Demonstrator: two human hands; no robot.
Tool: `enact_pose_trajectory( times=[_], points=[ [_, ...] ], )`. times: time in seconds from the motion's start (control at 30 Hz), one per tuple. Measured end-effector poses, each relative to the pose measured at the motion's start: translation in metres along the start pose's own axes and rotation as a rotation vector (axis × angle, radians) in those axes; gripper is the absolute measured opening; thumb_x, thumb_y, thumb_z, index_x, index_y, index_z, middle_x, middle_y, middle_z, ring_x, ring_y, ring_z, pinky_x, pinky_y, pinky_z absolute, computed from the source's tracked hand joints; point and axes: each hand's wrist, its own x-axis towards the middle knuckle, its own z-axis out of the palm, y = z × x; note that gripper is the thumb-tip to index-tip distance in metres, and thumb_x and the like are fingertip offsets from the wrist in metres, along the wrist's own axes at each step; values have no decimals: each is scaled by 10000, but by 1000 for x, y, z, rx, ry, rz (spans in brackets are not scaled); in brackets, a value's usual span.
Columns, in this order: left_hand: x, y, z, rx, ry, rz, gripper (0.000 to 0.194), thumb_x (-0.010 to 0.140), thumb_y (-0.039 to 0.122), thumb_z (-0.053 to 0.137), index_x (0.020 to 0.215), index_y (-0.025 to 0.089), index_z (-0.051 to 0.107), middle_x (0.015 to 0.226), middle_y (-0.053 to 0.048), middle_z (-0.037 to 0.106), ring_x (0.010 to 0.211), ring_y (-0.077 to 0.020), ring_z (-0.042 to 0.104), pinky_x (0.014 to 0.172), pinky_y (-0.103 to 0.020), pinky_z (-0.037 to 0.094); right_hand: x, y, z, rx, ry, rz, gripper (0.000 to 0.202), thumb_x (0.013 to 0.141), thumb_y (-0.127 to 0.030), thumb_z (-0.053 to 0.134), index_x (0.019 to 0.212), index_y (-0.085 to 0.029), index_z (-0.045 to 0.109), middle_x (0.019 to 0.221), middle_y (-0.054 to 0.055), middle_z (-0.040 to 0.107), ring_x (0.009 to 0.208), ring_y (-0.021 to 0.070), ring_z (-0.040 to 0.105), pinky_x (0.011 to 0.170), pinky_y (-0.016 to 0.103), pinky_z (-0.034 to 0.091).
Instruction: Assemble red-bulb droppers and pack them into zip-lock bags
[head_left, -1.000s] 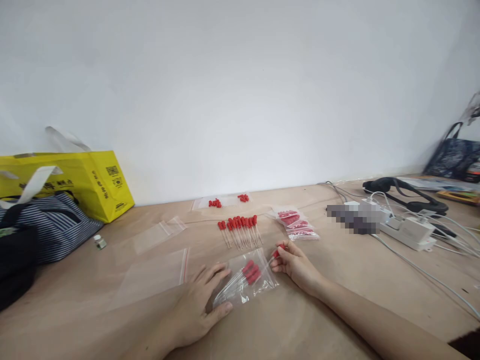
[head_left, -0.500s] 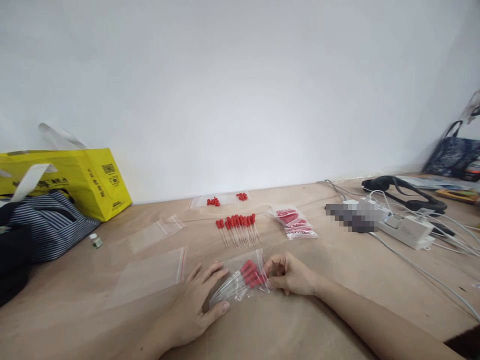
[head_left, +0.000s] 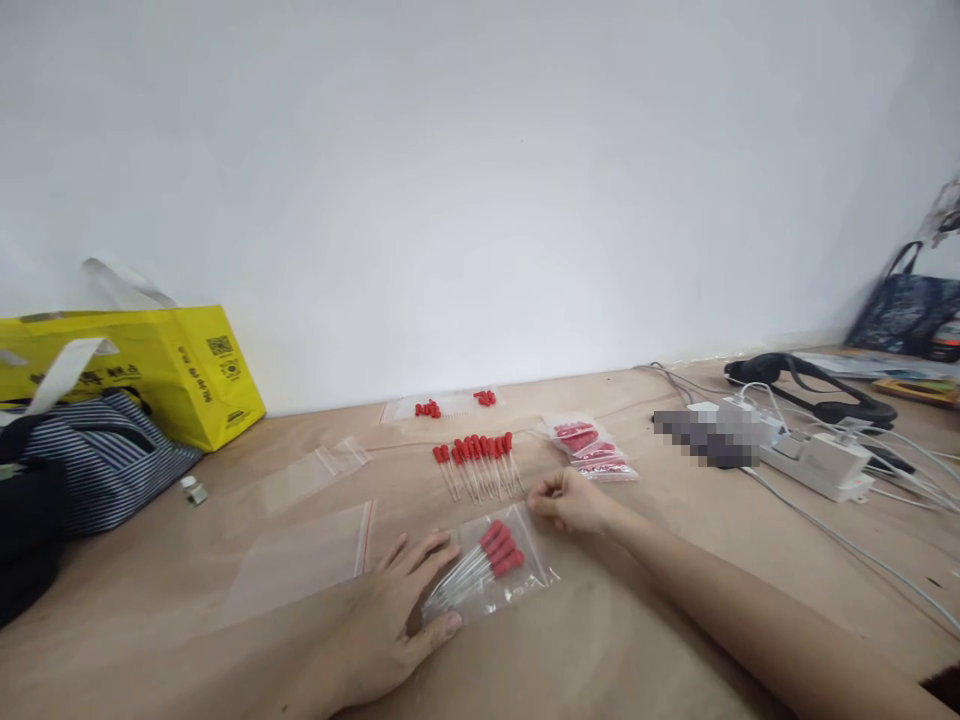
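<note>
A clear zip bag (head_left: 480,600) holding several glass droppers with red rubber bulbs (head_left: 501,548) lies flat at the front of the table. My left hand (head_left: 397,620) rests with fingers spread over the bag's left end. At the far corner of the bag's zip end, my right hand (head_left: 570,503) has its thumb and fingers pinched together on the edge. Just beyond the bag, a row of loose droppers (head_left: 480,465) lies with red bulbs pointing away from me.
Flat clear zip bags (head_left: 307,555) lie to the left. A bag of red bulbs (head_left: 589,448) sits behind my right hand. Red bulbs (head_left: 427,409) lie on another bag near the wall. A power strip (head_left: 814,462) with cables is at right, a yellow bag (head_left: 217,375) at left.
My right hand has moved away from me along the bag's zip end to its far corner. The zip end now lies flatter. My left hand stays nearly in place.
</note>
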Motion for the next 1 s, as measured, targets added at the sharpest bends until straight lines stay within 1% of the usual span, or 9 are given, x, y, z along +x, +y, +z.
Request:
enact_pose_trajectory(
  times=[0.07,0.13,0.23,0.33,0.5,0.6,0.7,0.9,1.0],
  points=[
    [0,-1,0,4,5,1,485,809,445,441,1266,310,350,1322,-33,381,1198,-267,340,980,-495,269,26,-4,0,-15,120,8,103,679,-227,532,639,-149,586,418,-46,485,356,78,436,359,176,318],
    [0,-1,0,6,7,-5,481,807,448,443,1261,313,358,1320,-32,384,1195,-273,342,980,-507,260,53,-8,3,-32,228,29,128,697,-246,510,703,-151,595,494,-20,551,423,103,501,404,192,362],
    [0,-1,-1,-1,-4,-11,480,806,450,444,1260,323,355,1324,-28,379,1199,-281,334,971,-523,263,86,-12,12,-67,364,56,214,678,-296,536,807,-142,607,739,48,642,687,169,596,568,231,431],
    [-1,-3,0,-7,-5,-9,487,801,452,452,1262,333,350,1327,-25,375,1199,-290,332,966,-530,268,107,-13,19,-95,439,70,275,643,-303,565,846,-124,615,887,100,641,882,222,574,715,270,422],
    [-2,-4,3,5,-4,-21,507,795,462,453,1271,332,336,1331,-25,370,1209,-294,316,974,-534,250,117,-11,20,-91,462,78,109,618,-217,532,633,-147,614,707,78,653,744,221,604,653,273,422],
    [0,-1,0,5,-26,-17,498,807,463,435,1275,337,322,1333,-20,366,1209,-276,321,987,-529,228,111,-11,14,-59,473,37,123,633,-208,493,542,-160,560,586,45,618,660,193,597,590,248,413],
    [0,3,-5,-8,-47,-23,488,811,456,430,1270,323,334,1335,-30,361,1216,-276,308,984,-533,230,95,-15,6,-5,485,-44,116,664,-242,474,595,-167,529,568,21,590,622,165,576,570,238,408],
    [2,8,-6,-6,-23,-30,473,799,418,459,1246,280,385,1312,-52,393,1197,-267,338,995,-519,213,30,-12,-14,156,475,-240,220,765,-408,379,801,-196,425,664,-15,538,536,106,509,486,217,402],
    [2,5,-2,-3,1,-17,479,792,428,462,1240,273,395,1304,-54,403,1188,-274,349,990,-527,214,1,3,-24,337,506,-287,286,744,-491,423,777,-208,401,609,-39,484,466,91,445,427,206,363]
  ],
)
